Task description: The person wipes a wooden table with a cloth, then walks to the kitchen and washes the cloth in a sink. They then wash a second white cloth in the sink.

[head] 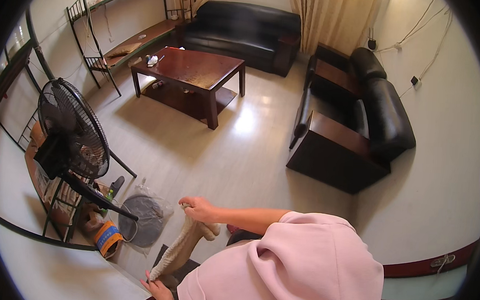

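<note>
Stretched between my two hands is a beige cloth (191, 246) with a fleecy, textured cream edge; what kind of item it is cannot be told. Its upper end is gripped in my right hand (198, 209), with a folded part hanging just below the fingers. My left hand (158, 290), with a red beaded bracelet at the wrist, holds the lower end at its edge, some fingers spread. The pink sleeve and top I wear fill the lower right and hide part of the cloth's surroundings. Below the cloth lies a dark grey mat (185, 270).
A black standing fan (74, 129) is at left, near a round grey base in clear plastic (143, 218) and an orange-blue bag (109, 237). Farther off stand a wooden coffee table (191, 68), a black sofa (239, 30) and black armchairs (342, 156). A white surface (59, 271) lies lower left.
</note>
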The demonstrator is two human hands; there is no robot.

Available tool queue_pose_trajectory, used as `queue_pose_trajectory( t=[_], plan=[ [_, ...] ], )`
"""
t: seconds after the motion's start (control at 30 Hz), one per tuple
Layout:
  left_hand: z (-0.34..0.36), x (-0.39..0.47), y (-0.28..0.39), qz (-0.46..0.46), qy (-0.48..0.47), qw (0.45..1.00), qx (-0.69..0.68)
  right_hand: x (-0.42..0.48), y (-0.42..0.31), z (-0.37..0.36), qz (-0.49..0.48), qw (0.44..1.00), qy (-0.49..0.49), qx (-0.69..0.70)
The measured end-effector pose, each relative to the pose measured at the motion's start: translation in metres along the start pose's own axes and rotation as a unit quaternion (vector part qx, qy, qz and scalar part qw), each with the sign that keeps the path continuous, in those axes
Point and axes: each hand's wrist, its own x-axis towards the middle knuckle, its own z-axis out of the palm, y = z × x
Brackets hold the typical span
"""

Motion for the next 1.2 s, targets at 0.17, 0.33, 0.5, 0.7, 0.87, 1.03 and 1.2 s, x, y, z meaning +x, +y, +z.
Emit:
queue_pose_trajectory(
  t=[0.17,0.33,0.5,0.7,0.87,1.03,1.2],
  plan=[
    [-0.020,-0.006,0.035,0.048,0.102,0.991,-0.070,0.010,-0.008,0.000,-0.091,0.995,0.029,0.002],
    [-0.044,0.000,0.116,0.118,0.115,0.972,-0.166,0.029,-0.020,-0.016,-0.122,0.992,0.010,0.025],
    [-0.042,0.026,0.189,0.010,0.069,0.972,-0.226,0.034,-0.010,-0.063,-0.164,0.983,-0.077,0.035],
    [-0.024,0.041,0.271,0.066,0.118,0.968,-0.212,0.054,0.054,-0.089,-0.095,0.987,-0.101,-0.078],
    [-0.031,0.041,0.268,0.053,0.189,0.961,-0.192,0.062,0.074,-0.096,-0.044,0.988,-0.062,-0.136],
    [-0.033,0.010,0.261,-0.014,0.217,0.969,-0.120,0.075,0.082,-0.081,-0.048,0.971,-0.129,-0.195],
    [-0.052,-0.037,0.199,-0.060,0.200,0.977,-0.044,0.070,0.073,-0.044,-0.086,0.964,-0.162,-0.192]
  ],
)
